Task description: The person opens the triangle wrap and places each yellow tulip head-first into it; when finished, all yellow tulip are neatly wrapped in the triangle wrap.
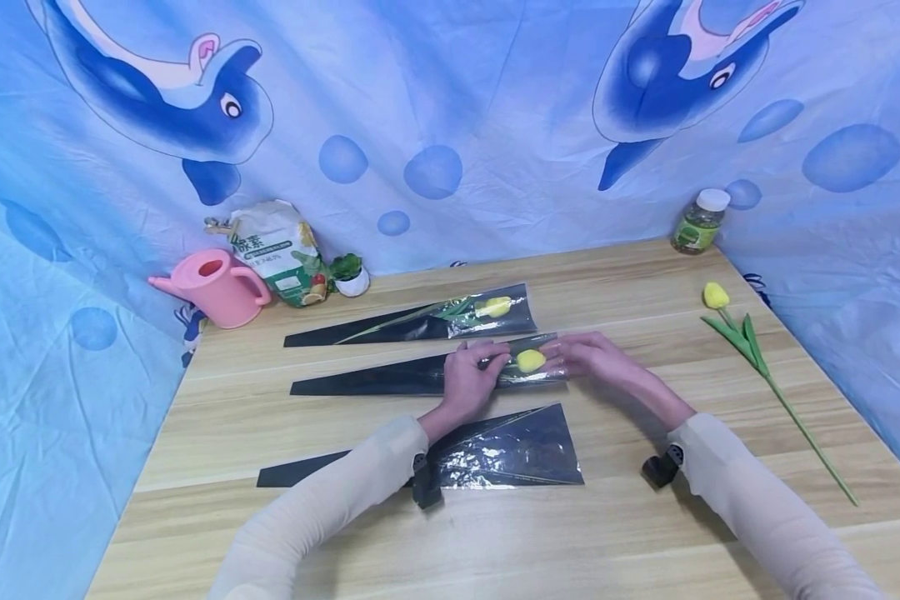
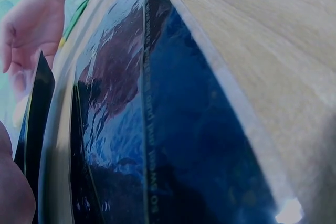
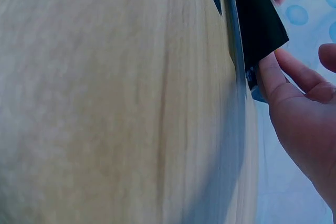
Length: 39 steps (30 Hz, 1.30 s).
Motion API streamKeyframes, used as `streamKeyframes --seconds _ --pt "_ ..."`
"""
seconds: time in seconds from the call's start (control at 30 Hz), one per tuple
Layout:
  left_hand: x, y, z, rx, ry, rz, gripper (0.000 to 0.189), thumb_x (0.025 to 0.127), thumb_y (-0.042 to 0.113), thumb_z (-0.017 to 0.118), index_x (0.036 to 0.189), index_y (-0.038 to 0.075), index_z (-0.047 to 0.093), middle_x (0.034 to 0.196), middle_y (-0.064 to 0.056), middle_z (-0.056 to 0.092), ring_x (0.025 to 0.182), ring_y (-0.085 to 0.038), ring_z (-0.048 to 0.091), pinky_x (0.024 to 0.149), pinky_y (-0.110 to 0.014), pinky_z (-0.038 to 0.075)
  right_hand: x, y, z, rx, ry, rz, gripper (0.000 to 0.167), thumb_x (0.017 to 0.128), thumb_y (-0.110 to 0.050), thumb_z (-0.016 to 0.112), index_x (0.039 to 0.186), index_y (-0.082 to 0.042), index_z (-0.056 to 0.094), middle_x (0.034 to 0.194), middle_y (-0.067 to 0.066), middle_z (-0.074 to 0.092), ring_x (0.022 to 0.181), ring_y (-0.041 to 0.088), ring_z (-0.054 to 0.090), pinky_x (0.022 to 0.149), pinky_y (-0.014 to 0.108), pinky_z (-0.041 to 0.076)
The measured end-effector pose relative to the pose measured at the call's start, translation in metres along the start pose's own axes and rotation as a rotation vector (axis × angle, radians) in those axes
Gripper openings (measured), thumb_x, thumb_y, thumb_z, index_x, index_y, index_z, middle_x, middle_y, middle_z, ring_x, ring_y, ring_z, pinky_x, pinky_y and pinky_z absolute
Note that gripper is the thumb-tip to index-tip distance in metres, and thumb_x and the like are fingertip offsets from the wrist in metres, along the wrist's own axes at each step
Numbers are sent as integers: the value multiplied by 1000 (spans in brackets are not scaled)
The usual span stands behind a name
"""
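Observation:
A yellow artificial tulip [image 1: 530, 361] lies in the middle black-and-clear flower sleeve [image 1: 375, 377], its head near the wide end. My left hand [image 1: 471, 377] pinches that sleeve just left of the tulip head; its thumb [image 2: 14, 182] lies against the sleeve in the left wrist view. At the wide end is my right hand [image 1: 598, 360], with fingers extended at the mouth and partly hidden by the film. In the right wrist view, the right thumb [image 3: 328, 56] stands apart from the sleeve.
Behind lies a sleeve [image 1: 360, 327] with a yellow tulip inside; in front, a flat sleeve [image 1: 510, 454]. A loose tulip [image 1: 765, 367] lies at right. A pink watering can [image 1: 225, 287], a bag [image 1: 277, 250], a potted plant [image 1: 351, 279] and a jar [image 1: 699, 223] stand at the back.

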<state>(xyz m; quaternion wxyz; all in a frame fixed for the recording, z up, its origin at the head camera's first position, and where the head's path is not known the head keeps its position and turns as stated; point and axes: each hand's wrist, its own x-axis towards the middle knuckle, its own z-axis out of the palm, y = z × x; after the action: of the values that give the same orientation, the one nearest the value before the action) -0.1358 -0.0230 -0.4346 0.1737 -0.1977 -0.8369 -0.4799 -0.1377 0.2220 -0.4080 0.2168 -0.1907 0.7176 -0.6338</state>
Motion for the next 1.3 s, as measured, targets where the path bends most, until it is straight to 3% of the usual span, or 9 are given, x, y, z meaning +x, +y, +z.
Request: streamKeyframes --seconds 0.2,0.63,0.9,1.17,1.3 --pt "-1 0 0 3 0 6 12 81 4 81 94 4 79 97 -9 76 100 -28 71 105 -62 37 1 -3 2 43 -17 39 50 108 -18 37 135 23 38 132 41 49 121 52 53 106 48 40" --pt "-2 -3 -4 43 -45 -14 13 82 6 81 95 4 79 98 -9 76 103 -30 70 108 -59 35 5 -4 7 37 52 105 44 105 -10 44 134 23 41 126 38 56 117 46 59 100 40 48" --pt "-3 -6 -9 42 -60 -23 12 83 7 81 94 3 79 99 -8 76 105 -30 69 110 -59 33 -1 -3 8 -110 152 148 42 104 -11 49 134 18 46 121 30 63 113 40 63 100 45 48" --pt "-6 -9 -15 39 -55 -30 13 83 5 80 95 2 78 98 -10 75 106 -34 68 111 -58 32 -6 1 2 -7 161 132 41 104 -6 46 135 20 43 130 36 55 118 43 59 99 36 49" --pt "-6 -14 -18 66 -49 33 15 83 6 80 97 2 78 100 -10 75 105 -33 69 108 -57 36 -13 1 -2 27 191 112 40 104 -5 46 134 21 43 129 38 54 116 44 60 98 37 49"
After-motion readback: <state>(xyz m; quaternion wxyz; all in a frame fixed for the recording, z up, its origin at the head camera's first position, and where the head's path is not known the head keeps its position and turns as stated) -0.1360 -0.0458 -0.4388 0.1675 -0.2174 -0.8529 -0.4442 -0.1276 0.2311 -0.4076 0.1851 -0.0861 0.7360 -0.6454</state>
